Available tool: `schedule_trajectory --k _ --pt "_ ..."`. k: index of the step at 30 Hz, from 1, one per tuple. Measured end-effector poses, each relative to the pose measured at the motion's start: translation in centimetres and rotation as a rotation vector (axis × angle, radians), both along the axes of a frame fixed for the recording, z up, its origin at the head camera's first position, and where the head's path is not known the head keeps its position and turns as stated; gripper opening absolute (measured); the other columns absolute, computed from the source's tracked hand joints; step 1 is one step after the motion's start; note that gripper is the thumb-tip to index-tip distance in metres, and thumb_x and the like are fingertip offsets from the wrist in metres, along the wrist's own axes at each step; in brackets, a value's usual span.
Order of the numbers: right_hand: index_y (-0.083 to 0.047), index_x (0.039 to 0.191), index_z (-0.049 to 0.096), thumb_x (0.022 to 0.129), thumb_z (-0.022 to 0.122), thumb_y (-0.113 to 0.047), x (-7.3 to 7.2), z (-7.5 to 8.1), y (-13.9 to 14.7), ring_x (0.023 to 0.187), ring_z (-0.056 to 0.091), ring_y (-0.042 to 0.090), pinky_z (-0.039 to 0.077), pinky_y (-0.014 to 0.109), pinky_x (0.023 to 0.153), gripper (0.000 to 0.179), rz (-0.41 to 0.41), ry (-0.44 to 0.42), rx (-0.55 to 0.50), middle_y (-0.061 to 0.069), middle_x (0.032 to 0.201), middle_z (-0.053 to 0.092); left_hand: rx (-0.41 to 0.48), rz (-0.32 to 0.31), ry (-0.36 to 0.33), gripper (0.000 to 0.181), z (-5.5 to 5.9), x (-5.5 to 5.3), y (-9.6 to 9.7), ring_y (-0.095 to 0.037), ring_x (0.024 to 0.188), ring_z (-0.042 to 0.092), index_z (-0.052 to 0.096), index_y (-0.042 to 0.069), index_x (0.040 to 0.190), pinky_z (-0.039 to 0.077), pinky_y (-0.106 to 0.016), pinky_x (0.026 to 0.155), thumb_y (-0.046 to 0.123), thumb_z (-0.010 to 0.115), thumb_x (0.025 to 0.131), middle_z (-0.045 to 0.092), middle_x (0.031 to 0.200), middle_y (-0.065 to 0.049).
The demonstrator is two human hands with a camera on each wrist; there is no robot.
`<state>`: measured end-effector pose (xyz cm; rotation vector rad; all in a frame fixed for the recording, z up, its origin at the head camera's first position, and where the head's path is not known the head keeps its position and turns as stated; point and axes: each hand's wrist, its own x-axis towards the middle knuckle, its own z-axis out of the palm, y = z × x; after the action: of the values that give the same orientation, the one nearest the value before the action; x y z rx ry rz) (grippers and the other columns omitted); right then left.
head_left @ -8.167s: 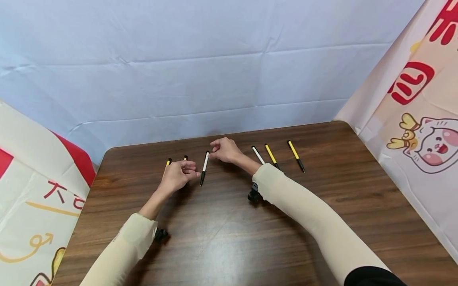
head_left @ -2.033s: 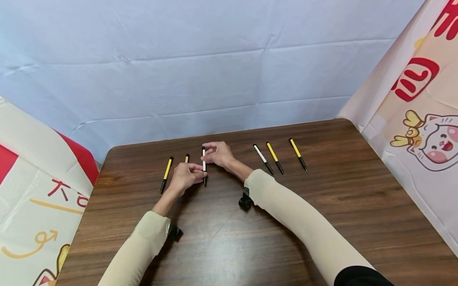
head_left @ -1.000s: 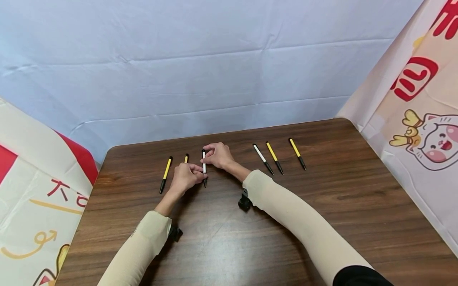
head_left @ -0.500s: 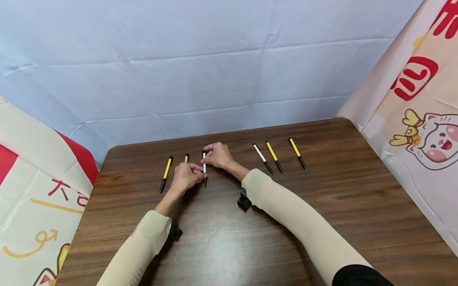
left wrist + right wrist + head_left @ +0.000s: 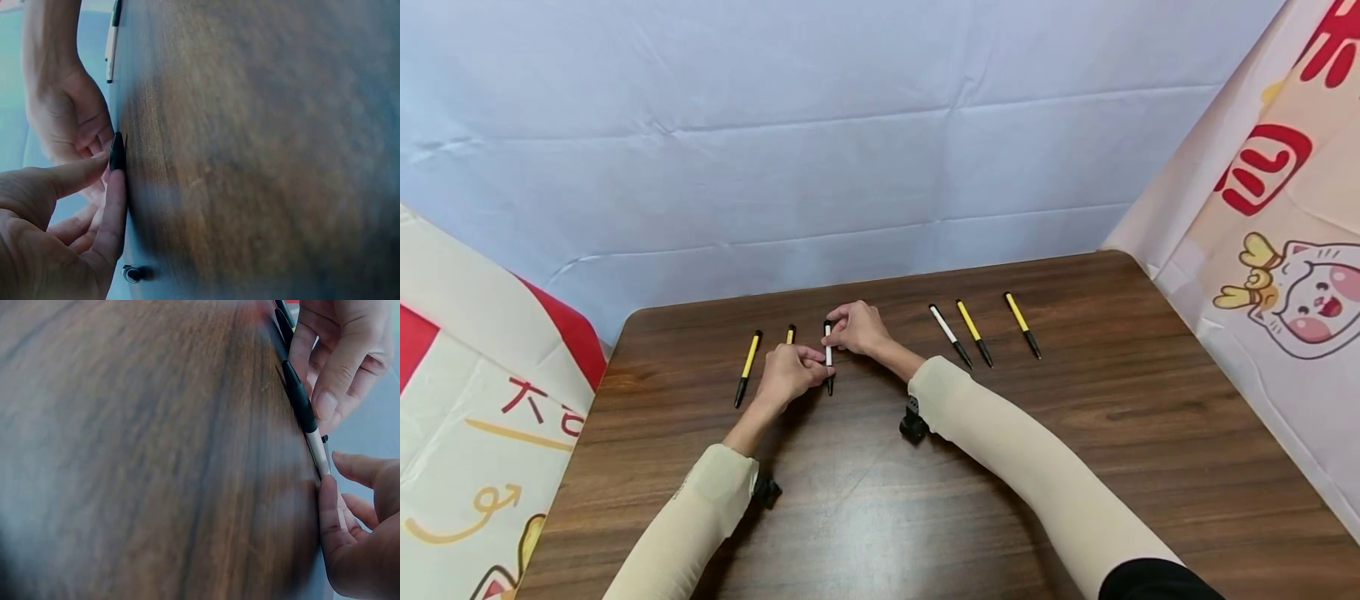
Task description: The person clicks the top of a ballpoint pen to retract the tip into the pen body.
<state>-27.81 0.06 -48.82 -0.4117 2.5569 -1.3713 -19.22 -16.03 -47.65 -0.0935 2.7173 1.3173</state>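
A white pen (image 5: 828, 356) with a black grip lies on the table near its far edge, pointing towards me. My left hand (image 5: 786, 372) pinches its black lower part between thumb and finger; the left wrist view shows this black grip (image 5: 117, 153) close up. At the pen's upper end, my right hand (image 5: 858, 327) holds the barrel between thumb and fingers. In the right wrist view the white barrel (image 5: 317, 452) runs between the two hands. A yellow pen (image 5: 791, 335) is partly hidden behind my left hand, and another yellow pen (image 5: 748, 367) lies further left.
Right of my hands lie a second white pen (image 5: 950, 335), a yellow pen (image 5: 973, 332) and, further right, one more yellow pen (image 5: 1022, 323). All rest on the brown wooden table (image 5: 865, 500). A pale cloth (image 5: 850, 167) hangs behind the far edge.
Since the oldest frame, the white pen has turned from slanted to nearly straight, and both hands have closed in on it. Over the last second the hands have hardly moved.
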Motion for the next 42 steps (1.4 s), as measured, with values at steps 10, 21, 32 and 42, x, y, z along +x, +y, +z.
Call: schedule_trajectory --k 10,21,32,42 --pt "-0.002 0.125 0.075 0.088 0.089 -0.015 0.3 0.2 1.2 0.064 0.074 0.016 0.061 0.027 0.061 0.041 0.026 -0.032 -0.048 0.007 0.088 0.080 0.022 0.021 0.005 0.019 0.2 0.2 -0.3 -0.016 0.067 0.076 0.080 0.000 0.103 0.060 -0.025 0.060 0.011 0.087 0.089 0.080 0.083 -0.008" --pt "-0.004 0.125 0.076 0.089 0.088 -0.019 0.6 1.3 3.5 0.068 0.073 0.019 0.060 0.028 0.064 0.041 0.073 -0.045 -0.048 0.002 0.086 0.077 0.005 0.041 0.124 0.019 0.7 0.3 -0.6 -0.014 0.070 0.074 0.079 0.001 0.108 0.056 -0.021 0.060 0.010 0.080 0.092 0.080 0.091 -0.010" --pt "0.001 0.132 0.071 0.094 0.082 -0.016 1.5 2.9 7.4 0.082 0.075 0.037 0.064 0.046 0.075 0.043 0.160 -0.033 -0.105 0.006 0.095 0.078 0.158 0.004 0.086 0.031 1.8 0.3 1.0 -0.026 0.093 0.080 0.075 -0.003 0.122 0.062 -0.025 0.071 0.014 0.079 0.096 0.081 0.105 -0.014" --pt "0.003 0.135 0.069 0.096 0.081 -0.014 2.0 3.6 10.1 0.084 0.076 0.028 0.063 0.040 0.072 0.044 0.244 0.072 -0.025 0.008 0.102 0.077 0.259 -0.023 0.058 0.037 2.3 0.5 2.5 -0.033 0.101 0.078 0.071 -0.004 0.128 0.063 -0.050 0.087 0.013 0.079 0.097 0.078 0.112 -0.017"
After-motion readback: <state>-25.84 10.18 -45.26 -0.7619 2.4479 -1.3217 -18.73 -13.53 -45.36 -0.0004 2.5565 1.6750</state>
